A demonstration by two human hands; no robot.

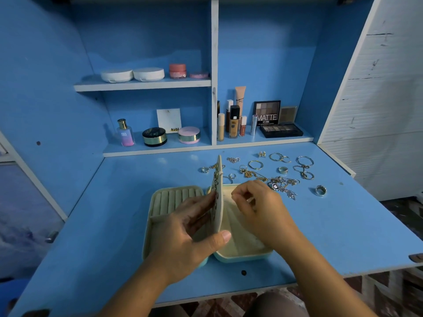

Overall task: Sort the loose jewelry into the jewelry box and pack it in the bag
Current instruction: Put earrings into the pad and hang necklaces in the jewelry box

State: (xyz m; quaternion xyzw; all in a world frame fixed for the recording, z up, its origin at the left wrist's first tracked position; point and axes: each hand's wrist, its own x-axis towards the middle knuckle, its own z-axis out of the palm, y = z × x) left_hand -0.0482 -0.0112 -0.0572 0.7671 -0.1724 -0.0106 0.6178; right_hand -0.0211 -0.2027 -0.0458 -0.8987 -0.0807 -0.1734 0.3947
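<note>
— Where is the box?
— The jewelry box (174,200) lies open on the desk (114,225), its halves side by side. Its inner panel (220,197) stands on edge, with its long axis pointing away from me.
— And your hands?
— My left hand (192,234) grips the panel's near end. My right hand (258,209) has its fingertips drawn together beside it; I cannot tell if they hold anything. Loose jewelry (281,181) lies beyond, to the right.

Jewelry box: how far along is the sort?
Done: jewelry box open on the desk, a few pieces on its upright flap. In hand: left hand holds the flap, right hand is curled beside it, its load too small to tell. Left: ring rolls empty, loose jewelry on the desk, no bag in view.
</note>
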